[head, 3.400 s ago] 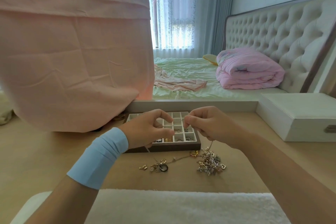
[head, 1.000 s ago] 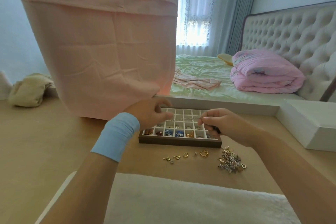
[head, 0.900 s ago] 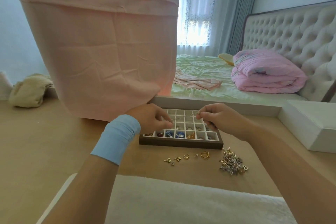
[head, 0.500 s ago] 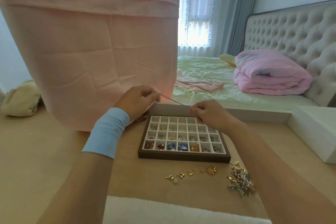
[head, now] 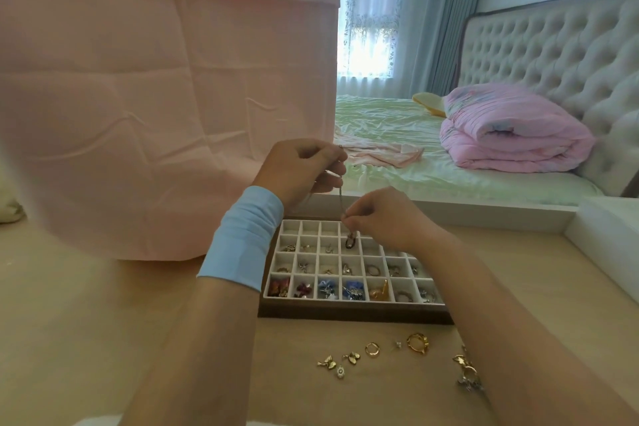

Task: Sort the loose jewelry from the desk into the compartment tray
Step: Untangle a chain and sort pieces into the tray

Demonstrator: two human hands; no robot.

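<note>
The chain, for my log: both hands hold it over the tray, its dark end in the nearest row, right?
Wrong row: in the head view the chain hangs into the second row from the far edge of the tray; left hand and right hand hold it.

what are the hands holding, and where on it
A thin chain: left hand pinches its upper end, right hand pinches it near the lower end, over the tray.

Both forearms reached forward, the left hand held higher, thumb and forefinger pinching the top of a thin silver chain. The right hand sat lower, fingers curled, pinching the chain's lower end.
</note>
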